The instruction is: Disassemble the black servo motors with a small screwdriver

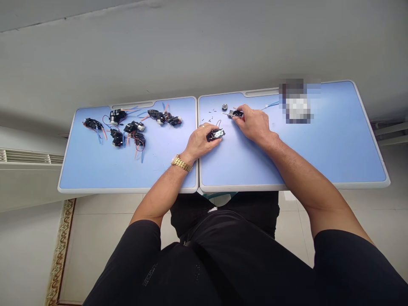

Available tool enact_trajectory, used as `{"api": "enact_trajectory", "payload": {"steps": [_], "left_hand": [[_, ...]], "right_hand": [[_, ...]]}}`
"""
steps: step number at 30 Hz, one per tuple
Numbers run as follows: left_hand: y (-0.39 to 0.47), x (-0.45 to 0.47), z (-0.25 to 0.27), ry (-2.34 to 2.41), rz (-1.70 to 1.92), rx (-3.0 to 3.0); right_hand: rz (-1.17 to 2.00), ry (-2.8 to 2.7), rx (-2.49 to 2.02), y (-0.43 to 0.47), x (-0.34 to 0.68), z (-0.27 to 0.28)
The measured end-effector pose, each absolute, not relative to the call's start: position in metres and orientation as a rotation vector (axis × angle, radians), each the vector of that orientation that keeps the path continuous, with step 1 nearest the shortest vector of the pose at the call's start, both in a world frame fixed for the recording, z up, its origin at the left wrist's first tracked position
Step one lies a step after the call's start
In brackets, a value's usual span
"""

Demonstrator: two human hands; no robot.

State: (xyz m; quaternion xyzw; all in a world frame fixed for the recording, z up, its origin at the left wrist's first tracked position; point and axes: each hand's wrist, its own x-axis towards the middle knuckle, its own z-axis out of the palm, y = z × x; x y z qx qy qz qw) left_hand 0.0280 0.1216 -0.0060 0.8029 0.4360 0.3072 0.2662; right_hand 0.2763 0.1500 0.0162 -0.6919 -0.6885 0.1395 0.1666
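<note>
My left hand (202, 142) is closed round a small black gearbox (216, 134) with pale gears showing in its open face and a thin red wire at its top. A gold watch is on that wrist. My right hand (254, 124) is closed on a screwdriver (227, 114), its thin metal shaft pointing left and a bit of red handle showing at the fingers. A dark part (237, 114) lies at those fingertips; I cannot tell whether the hand grips it too. Near the shaft are a round black part (225, 107) and several small screws (213, 111).
Several black motor units (116, 116) with red and blue wires lie on the left blue tabletop (95, 170). A narrow seam separates it from the right tabletop (334, 161). Blue strips (272, 104) and a blurred-out item (297, 108) lie at the back right, before a wall.
</note>
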Motion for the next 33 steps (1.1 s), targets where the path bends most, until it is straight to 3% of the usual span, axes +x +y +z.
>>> {"api": "enact_trajectory", "payload": {"steps": [18, 33], "left_hand": [[0.121, 0.027, -0.006, 1.167, 0.828, 2.175], [0.122, 0.024, -0.004, 1.103, 0.767, 2.129]], "right_hand": [[0.595, -1.472, -1.767, 0.096, 0.324, 0.015], [0.581, -1.511, -1.753, 0.096, 0.323, 0.009]]}}
